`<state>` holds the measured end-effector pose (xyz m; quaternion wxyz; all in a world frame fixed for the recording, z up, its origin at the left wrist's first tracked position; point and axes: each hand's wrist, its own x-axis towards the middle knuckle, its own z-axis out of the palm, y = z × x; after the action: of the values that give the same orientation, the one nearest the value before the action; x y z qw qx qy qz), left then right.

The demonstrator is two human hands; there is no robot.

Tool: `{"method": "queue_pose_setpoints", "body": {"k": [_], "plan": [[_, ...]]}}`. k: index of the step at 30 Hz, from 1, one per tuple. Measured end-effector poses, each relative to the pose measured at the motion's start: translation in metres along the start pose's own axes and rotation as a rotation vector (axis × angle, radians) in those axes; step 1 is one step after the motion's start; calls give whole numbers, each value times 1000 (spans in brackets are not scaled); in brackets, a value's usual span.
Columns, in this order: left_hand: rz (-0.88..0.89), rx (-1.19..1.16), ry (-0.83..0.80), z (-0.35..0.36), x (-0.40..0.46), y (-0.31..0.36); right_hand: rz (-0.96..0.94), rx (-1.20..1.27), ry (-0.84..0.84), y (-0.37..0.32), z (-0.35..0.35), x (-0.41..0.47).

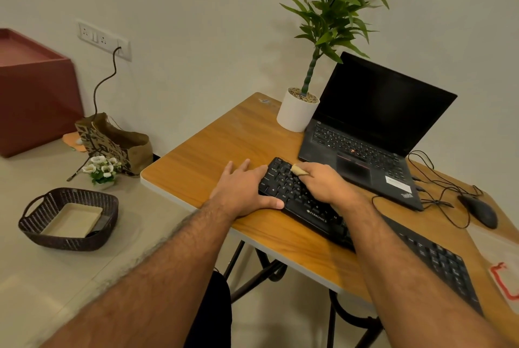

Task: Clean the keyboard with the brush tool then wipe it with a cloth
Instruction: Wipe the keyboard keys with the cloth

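Observation:
A black keyboard (297, 201) lies diagonally on the wooden table (224, 137), with its right part running under my right forearm. My left hand (244, 187) grips the keyboard's left end, thumb on the front edge and fingers spread flat beside it. My right hand (323, 182) rests over the keys and holds a small tan brush (299, 170), whose tip pokes out from my fingers over the upper left keys. At the table's right edge lies a white cloth with red trim (505, 277).
An open black laptop (373, 134) stands behind the keyboard, with a white potted plant (297, 111) to its left. A black mouse (480, 210) and its cables lie at the right. On the floor to the left are a woven basket (70, 218), a small flower pot and a paper bag.

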<state>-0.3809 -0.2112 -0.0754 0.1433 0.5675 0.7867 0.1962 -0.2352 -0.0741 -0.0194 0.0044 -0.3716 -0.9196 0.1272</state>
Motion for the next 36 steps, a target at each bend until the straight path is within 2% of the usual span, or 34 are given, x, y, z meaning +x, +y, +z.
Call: {"method": "queue_pose_setpoints", "body": {"k": [4, 10, 14, 18, 20, 25, 30, 36], "plan": [[-3, 3, 2, -2, -1, 1, -46, 33, 12, 2, 2, -14], [0, 13, -1, 0, 1, 0, 40, -74, 32, 3, 1, -15], [-6, 22, 0, 1, 1, -1, -45, -62, 117, -3, 14, -26], [4, 14, -1, 1, 1, -2, -84, -23, 45, 17, 9, -34], [5, 9, 0, 1, 1, -2, -28, 16, 29, 20, 9, -35], [9, 21, 10, 4, 3, -3, -25, 43, 110, 0, 24, -30], [14, 37, 14, 4, 3, -4, -115, 54, 29, 4, 18, -42], [12, 39, 15, 5, 3, -3, -87, 2, 93, -12, 25, -46]]}}
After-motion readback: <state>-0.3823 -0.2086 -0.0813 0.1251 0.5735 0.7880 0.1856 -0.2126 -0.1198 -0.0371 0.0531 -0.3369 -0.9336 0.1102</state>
